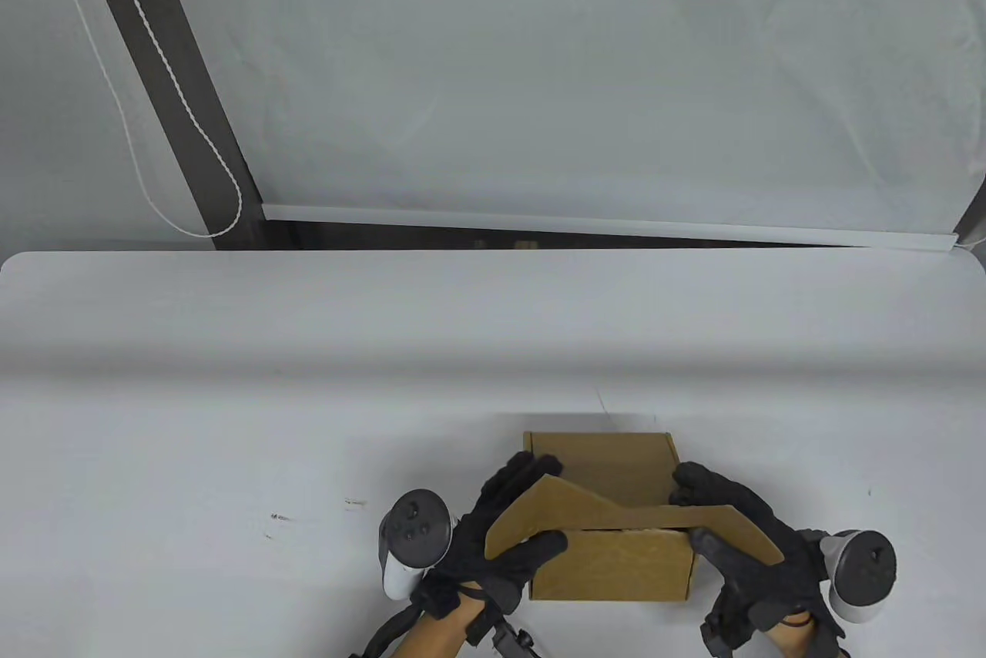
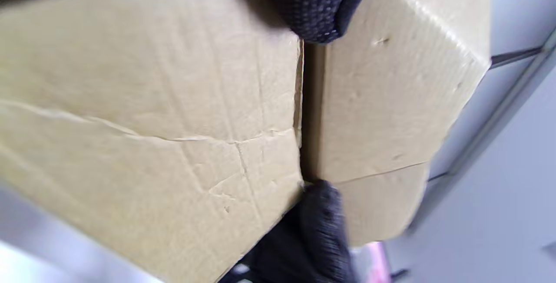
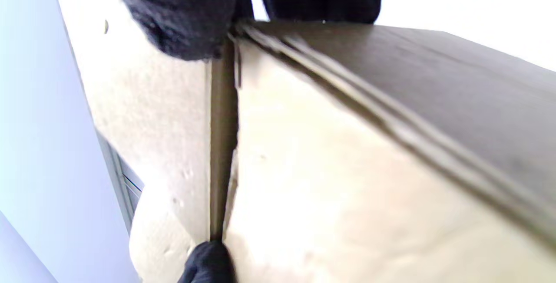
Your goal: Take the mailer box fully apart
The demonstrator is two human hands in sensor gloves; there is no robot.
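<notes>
The left hand (image 1: 508, 535) pinches the left wing of the brown cardboard mailer box's (image 1: 616, 558) raised front flap (image 1: 608, 515); the right hand (image 1: 739, 535) grips the right wing. The box sits between both hands, equally near, at the white desk's (image 1: 231, 396) near edge – long axis left to right. Beyond it lies open room for folding panels flat – likely next

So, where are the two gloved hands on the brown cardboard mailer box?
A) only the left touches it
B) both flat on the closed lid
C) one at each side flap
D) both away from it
C: the left hand and the right hand each hold a side flap of the brown cardboard mailer box.
</notes>
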